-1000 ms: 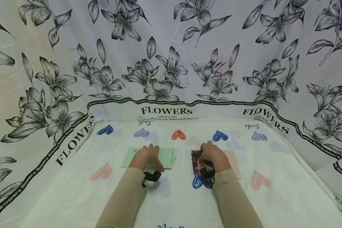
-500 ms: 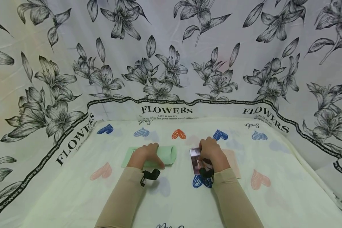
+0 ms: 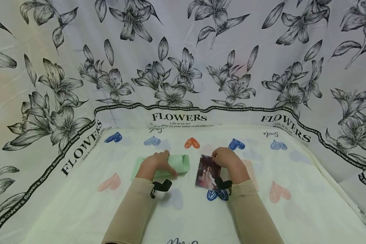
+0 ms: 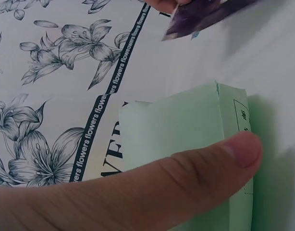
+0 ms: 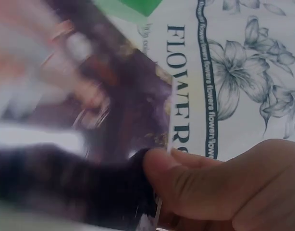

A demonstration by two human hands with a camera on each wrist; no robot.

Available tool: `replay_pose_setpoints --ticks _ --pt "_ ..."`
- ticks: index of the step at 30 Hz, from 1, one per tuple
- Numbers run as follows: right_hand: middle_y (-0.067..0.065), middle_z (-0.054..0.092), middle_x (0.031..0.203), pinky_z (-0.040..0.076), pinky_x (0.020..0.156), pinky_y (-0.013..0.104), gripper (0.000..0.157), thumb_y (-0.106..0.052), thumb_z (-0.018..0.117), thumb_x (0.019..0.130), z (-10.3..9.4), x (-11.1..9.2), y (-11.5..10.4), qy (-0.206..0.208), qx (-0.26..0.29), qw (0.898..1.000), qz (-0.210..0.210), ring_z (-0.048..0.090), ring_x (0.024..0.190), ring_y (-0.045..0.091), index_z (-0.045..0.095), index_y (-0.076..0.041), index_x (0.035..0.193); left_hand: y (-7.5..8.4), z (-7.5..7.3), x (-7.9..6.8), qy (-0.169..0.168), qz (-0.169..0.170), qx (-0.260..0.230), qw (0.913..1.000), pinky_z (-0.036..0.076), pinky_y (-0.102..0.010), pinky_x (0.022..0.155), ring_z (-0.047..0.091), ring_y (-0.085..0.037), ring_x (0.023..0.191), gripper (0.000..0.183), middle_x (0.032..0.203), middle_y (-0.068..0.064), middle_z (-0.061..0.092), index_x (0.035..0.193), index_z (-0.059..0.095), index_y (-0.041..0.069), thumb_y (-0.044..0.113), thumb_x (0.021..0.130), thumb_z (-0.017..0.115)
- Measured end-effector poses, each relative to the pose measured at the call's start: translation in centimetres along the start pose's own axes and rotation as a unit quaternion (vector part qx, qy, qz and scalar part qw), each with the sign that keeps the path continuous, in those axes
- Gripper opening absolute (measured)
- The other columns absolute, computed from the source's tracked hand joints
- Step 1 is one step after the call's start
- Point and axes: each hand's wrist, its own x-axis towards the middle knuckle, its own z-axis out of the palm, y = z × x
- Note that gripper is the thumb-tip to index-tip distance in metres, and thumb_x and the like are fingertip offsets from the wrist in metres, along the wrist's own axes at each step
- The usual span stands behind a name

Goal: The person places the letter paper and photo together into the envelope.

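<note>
My left hand (image 3: pixel 155 163) grips a light green envelope (image 3: pixel 178 162) on the bed-like white surface. Its thumb (image 4: pixel 198 175) presses the printed near side of the envelope, whose right end bulges. With thumb and fingers, my right hand (image 3: pixel 231 164) pinches the edge of a glossy photo (image 3: pixel 206 173) showing a figure in a pale dress on a dark purple background. The photo is raised and tilted, a short gap to the right of the envelope. Part of a pale pink paper (image 3: pixel 251 166) lies under my right hand; the rest is hidden.
A white cloth with printed hearts (image 3: pixel 192 143) covers the surface. Behind it hangs a white curtain with black flower prints (image 3: pixel 174 78). Each wrist carries a small black camera mount (image 3: pixel 162 185).
The photo has come up off the pink paper and shifted left towards the envelope, showing more of its picture. The envelope's right end, flatter earlier, now bulges under my left hand.
</note>
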Motion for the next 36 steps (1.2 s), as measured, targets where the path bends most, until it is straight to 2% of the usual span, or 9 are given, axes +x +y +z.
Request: replay_pose_setpoints --ticks 5,9,17,24,28,31,36 --pt "0.018 0.067 0.119 0.053 0.089 0.048 0.03 -0.014 0.059 0.104 -0.5 -0.4 -0.2 -0.003 0.022 1.0 -0.001 0.06 0.096 0.029 0.067 0.003 0.127 0.1 -0.1 0.0 0.006 0.008 0.006 0.9999 0.047 -0.051 0.098 0.055 -0.033 0.114 0.101 0.131 -0.017 0.059 0.144 0.047 0.002 0.052 0.069 0.091" --pt "0.02 0.066 0.122 0.054 0.09 0.049 0.033 -0.012 0.056 0.105 -0.8 -0.7 -0.3 -0.003 0.039 0.999 0.001 0.062 0.097 0.03 0.063 0.006 0.131 0.3 -0.2 -0.1 0.013 0.011 0.009 0.9998 0.048 -0.052 0.096 0.057 -0.035 0.11 0.099 0.127 -0.019 0.059 0.141 0.049 0.0 0.052 0.069 0.092" --pt "0.018 0.066 0.112 0.057 0.078 0.042 0.032 -0.011 0.055 0.106 -1.4 -0.9 -0.3 -0.014 0.093 0.995 0.034 0.066 0.084 0.026 0.06 0.006 0.133 0.5 -0.1 -0.1 0.019 0.003 0.01 0.9998 0.048 -0.052 0.095 0.054 -0.034 0.109 0.102 0.128 -0.019 0.056 0.145 0.046 0.001 0.054 0.07 0.091" --pt "0.018 0.066 0.104 0.053 0.071 0.038 0.03 -0.009 0.055 0.106 -1.6 -0.7 0.1 -0.004 0.096 0.995 0.024 0.066 0.074 0.023 0.062 0.009 0.128 0.5 0.0 0.0 0.023 0.005 0.013 0.9996 0.048 -0.051 0.095 0.053 -0.034 0.11 0.103 0.127 -0.018 0.055 0.146 0.046 0.003 0.055 0.07 0.09" --pt "0.025 0.065 0.119 0.056 0.076 0.041 0.034 -0.009 0.055 0.106 -2.0 -1.0 0.0 0.017 0.107 0.994 0.031 0.069 0.07 0.02 0.058 0.01 0.133 0.4 0.2 0.2 0.03 0.008 0.015 0.9994 0.048 -0.052 0.096 0.052 -0.035 0.112 0.106 0.128 -0.019 0.054 0.148 0.044 0.003 0.055 0.069 0.091" --pt "0.029 0.06 0.131 0.056 0.084 0.047 0.041 -0.011 0.056 0.105 -2.3 -1.2 0.0 0.035 0.126 0.99 0.053 0.071 0.07 0.019 0.052 0.011 0.139 0.4 0.2 0.3 0.037 0.008 0.018 0.9991 0.048 -0.053 0.097 0.052 -0.036 0.113 0.109 0.13 -0.02 0.053 0.15 0.043 0.003 0.056 0.068 0.091" --pt "0.03 0.057 0.136 0.052 0.094 0.053 0.045 -0.013 0.056 0.106 -2.6 -1.2 0.2 0.054 0.173 0.98 0.082 0.071 0.069 0.019 0.048 0.01 0.144 0.4 0.2 0.5 0.048 0.014 0.031 0.9983 0.046 -0.055 0.099 0.052 -0.038 0.115 0.111 0.131 -0.021 0.053 0.15 0.042 0.002 0.058 0.068 0.09"
